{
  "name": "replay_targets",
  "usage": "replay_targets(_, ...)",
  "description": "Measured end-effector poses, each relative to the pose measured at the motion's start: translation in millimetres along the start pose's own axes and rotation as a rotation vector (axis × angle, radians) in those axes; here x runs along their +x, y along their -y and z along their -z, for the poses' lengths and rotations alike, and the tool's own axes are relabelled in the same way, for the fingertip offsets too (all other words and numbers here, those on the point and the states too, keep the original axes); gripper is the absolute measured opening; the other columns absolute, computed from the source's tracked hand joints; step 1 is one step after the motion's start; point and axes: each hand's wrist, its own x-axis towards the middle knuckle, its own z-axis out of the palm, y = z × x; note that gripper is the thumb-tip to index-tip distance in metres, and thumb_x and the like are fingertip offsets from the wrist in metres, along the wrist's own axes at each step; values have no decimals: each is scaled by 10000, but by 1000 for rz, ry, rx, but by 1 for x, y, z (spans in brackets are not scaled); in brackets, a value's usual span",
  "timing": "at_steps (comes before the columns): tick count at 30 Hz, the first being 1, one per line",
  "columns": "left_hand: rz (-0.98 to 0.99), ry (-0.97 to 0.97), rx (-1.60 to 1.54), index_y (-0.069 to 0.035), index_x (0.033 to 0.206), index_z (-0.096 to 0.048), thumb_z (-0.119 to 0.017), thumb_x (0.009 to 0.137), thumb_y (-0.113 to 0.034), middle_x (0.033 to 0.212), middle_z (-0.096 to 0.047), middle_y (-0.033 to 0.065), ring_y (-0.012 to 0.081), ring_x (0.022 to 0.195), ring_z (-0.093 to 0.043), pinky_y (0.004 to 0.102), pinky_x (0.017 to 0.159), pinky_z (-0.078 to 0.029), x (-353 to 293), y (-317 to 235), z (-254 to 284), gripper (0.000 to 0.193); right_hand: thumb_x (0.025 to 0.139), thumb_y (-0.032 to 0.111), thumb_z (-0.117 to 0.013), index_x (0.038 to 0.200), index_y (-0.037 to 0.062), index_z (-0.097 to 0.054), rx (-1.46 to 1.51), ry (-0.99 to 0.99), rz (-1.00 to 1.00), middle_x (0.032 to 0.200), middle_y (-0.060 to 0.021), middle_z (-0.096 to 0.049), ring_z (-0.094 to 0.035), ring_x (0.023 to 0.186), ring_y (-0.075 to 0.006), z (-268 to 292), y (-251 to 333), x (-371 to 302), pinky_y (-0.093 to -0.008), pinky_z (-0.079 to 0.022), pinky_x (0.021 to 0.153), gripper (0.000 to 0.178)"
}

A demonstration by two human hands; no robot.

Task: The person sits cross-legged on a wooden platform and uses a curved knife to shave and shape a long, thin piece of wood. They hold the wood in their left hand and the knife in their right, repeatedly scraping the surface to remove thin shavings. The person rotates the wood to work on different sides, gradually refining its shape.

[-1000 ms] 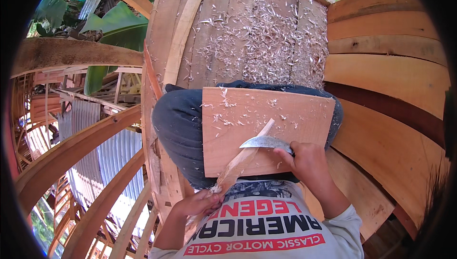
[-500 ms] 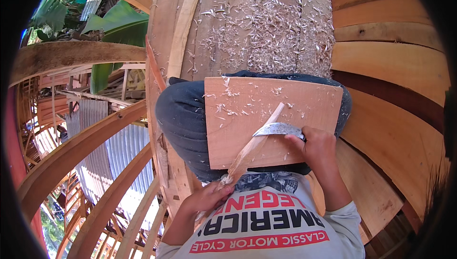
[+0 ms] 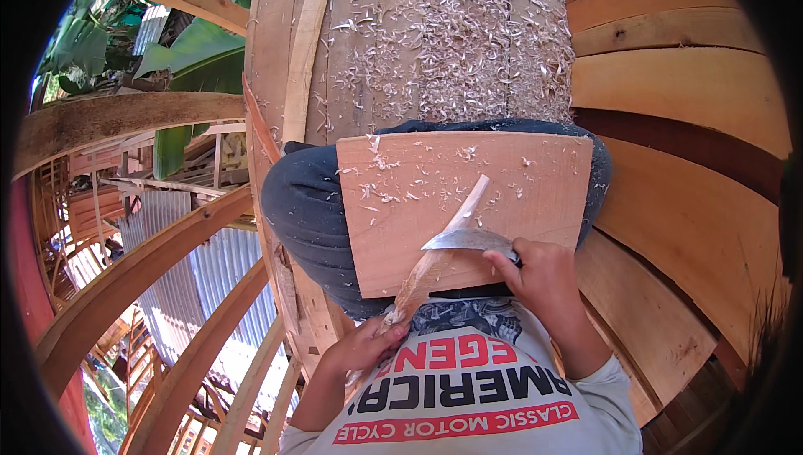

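A flat wooden board (image 3: pixel 385 246) lies across my lap. Slanting over it is a roughly carved wooden stick (image 3: pixel 422 275), its pale narrow tip on the board and its thicker end near my belly. My left hand (image 3: pixel 375 345) is closed round that thick end. In my right hand (image 3: pixel 539 275) is the dark handle of a curved knife (image 3: pixel 468 240), mostly hidden by the fingers. The blade crosses the stick around its middle and seems to touch it, with the point toward the left. Curled shavings (image 3: pixel 468 154) are scattered on the board's far part.
Wood shavings (image 3: pixel 468 53) cover the plank floor beyond my knees. A loose wooden strip (image 3: pixel 309 45) lies along the floor's left side. Slatted railings (image 3: pixel 150 246) stand on the left, and a plank wall (image 3: pixel 669 87) rises close on the right.
The knife has slid down the stick toward me, drawn by my right hand nearer my body. My left hand keeps its grip. The whole view has shifted slightly.
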Motion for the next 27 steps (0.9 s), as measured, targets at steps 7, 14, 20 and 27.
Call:
replay_targets(7,-21,-52,59,-4,1172,-489,-490,963,-428,1008,-549,18,101,932,-485,256,823,-414,0,5,0,473,811,576,-590,660,53,-656,-168,-58,59,572,-148,-601,-617,523,-306,8,-12,32,-396,-477,480,549)
replay_targets(14,-95,-32,117,-28,1174,-493,-488,969,-399,974,-541,11,90,895,-472,252,785,-408,0,4,1,424,886,503,-549,688,-24,-631,-62,-318,-390,623,-246,-576,-618,601,-385,75,-74,62,-450,-473,544,568)
replay_targets(20,113,66,69,-20,1166,-495,-511,945,-453,968,-530,0,69,867,-456,236,738,-397,5,2,16,487,839,527,-589,655,7,-644,-68,28,-3,582,-194,-590,-621,578,-364,15,-2,27,-441,-481,541,554)
replay_targets(27,-11,93,115,0,1239,-441,-511,941,-467,1073,-538,21,100,959,-491,244,826,-424,1,9,19,558,857,539,-573,644,-26,-618,-211,-289,-359,575,-237,-563,-600,546,-386,38,-76,68,-439,-460,492,605)
